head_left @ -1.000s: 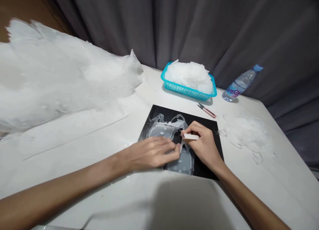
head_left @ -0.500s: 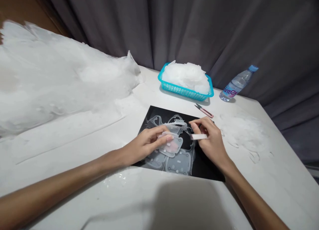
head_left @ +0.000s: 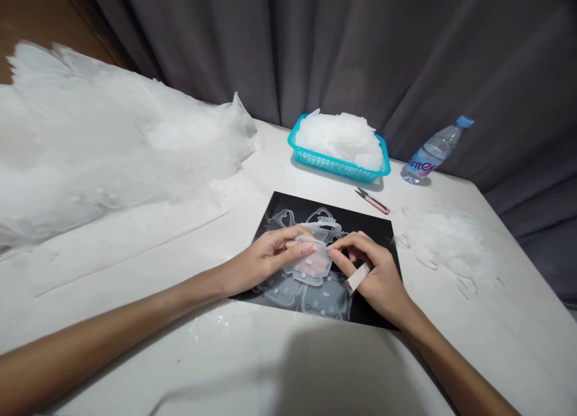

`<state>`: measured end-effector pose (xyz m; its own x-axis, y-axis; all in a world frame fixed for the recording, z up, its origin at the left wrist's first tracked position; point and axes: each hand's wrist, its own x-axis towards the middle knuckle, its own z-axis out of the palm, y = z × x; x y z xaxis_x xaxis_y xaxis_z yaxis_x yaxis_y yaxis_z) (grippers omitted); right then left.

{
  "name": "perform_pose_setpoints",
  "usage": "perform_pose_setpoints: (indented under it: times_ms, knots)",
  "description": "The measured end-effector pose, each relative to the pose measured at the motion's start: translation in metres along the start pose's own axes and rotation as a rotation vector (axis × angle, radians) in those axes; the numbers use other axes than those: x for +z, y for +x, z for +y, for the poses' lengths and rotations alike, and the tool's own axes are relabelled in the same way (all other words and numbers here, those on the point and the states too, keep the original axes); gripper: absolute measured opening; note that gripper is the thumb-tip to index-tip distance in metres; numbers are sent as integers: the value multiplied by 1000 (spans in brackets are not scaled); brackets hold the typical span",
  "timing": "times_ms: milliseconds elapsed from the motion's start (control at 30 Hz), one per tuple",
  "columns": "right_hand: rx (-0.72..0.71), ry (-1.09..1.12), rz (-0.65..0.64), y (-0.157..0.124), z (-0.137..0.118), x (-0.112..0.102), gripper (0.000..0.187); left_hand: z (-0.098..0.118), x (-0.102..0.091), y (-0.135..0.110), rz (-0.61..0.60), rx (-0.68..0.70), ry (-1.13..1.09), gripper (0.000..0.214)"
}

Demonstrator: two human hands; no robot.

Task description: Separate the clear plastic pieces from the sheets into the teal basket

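A black mat (head_left: 374,226) lies on the white table, with several translucent plastic cut-outs (head_left: 324,299) on it. My left hand (head_left: 265,260) is closed on one translucent plastic piece (head_left: 311,263), held just above the mat. My right hand (head_left: 374,272) pinches the right edge of that same piece with finger and thumb. A small white and pink tool (head_left: 358,278) is tucked in the right hand's other fingers.
A turquoise basket (head_left: 338,163) heaped with white plastic pieces stands behind the mat. Pink snips (head_left: 374,201) lie next to it, a water bottle (head_left: 433,151) at the right. A large white heap (head_left: 99,145) fills the left; loose scraps (head_left: 446,241) lie right. A dark curtain hangs behind.
My left hand lifted one plastic piece off the mat. My right hand came in from the right to pinch its edge, the tool now tucked lower in its fingers.
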<state>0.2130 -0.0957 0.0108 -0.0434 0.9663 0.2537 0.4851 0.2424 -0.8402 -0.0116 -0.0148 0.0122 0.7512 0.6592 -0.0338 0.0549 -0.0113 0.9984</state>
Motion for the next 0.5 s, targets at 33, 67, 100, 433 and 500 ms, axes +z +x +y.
perform_pose_setpoints:
  times_ms: [33,67,100,433,500]
  knots:
    - [-7,-19,-8,0,-1,0,9,0,1,0,0,0,0,23]
    - [-9,-36,-20,-1,-2,0,10,1,1,-1,2,-4,1,23]
    - [-6,-47,-32,-1,-3,0,11,1,2,-1,4,-8,0,22]
    - [239,-142,9,5,13,-25,33,0,4,-2,24,-118,-99,30]
    - [196,-260,-63,5,16,-36,33,0,3,-1,18,-138,-151,32]
